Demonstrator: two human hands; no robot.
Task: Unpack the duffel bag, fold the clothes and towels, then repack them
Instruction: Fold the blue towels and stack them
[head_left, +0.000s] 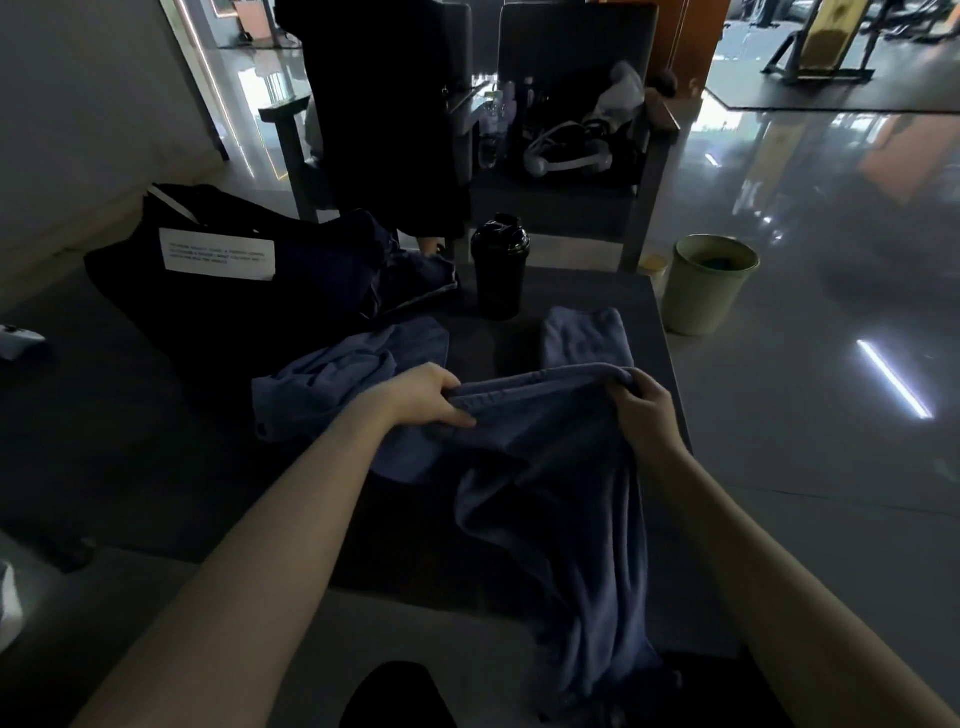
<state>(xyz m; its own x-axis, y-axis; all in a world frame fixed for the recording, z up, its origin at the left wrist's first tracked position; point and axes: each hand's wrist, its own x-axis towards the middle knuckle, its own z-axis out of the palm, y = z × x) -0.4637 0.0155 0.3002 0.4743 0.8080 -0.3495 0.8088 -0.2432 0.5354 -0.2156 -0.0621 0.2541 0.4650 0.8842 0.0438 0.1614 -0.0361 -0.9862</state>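
Head view. The left hand (423, 397) and the right hand (647, 415) each grip the upper hem of a blue-grey towel (550, 478), with the fingers (460, 415) of both hands clenched round the cloth. The hem is stretched between the two hands above the counter (130, 441). The rest of the towel hangs in loose folds toward the person, past the near edge of the counter. Just beyond the right fingers a folded towel (584, 338) of the same colour lies flat. To the left of the left fingers, and running under that wrist, lies a crumpled towel (353, 374). Farther beyond the left fingers sits a black duffel bag (156, 291), with dark blue cloth (410, 275) spilling from its open end. The bag carries a white rectangular label (215, 254) with several lines of small dark print, too fine to read. Beyond the gap between the hands a black bottle (500, 267) stands upright with its lid on; no brand can be read on it. Beyond and to the right of the right fingers, off the counter, a pale green bin (696, 306) stands on the glossy floor.
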